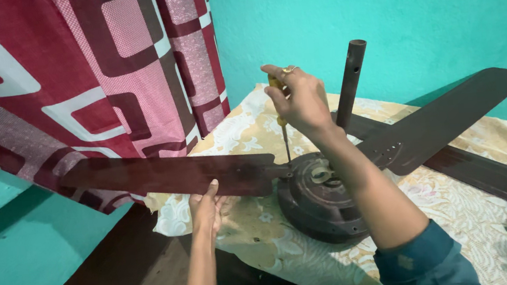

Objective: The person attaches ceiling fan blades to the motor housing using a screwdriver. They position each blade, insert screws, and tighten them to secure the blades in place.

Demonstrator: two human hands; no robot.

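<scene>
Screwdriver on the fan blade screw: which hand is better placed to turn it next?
Right. The right hand already wraps the screwdriver, upright with its tip at the blade joint. The left hand props the fan blade from underneath.

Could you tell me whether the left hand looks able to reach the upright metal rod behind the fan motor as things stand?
Probably not easily. The left hand is under the near fan blade, and the right forearm, the right hand with its screwdriver and the motor lie between it and the rod.
</scene>
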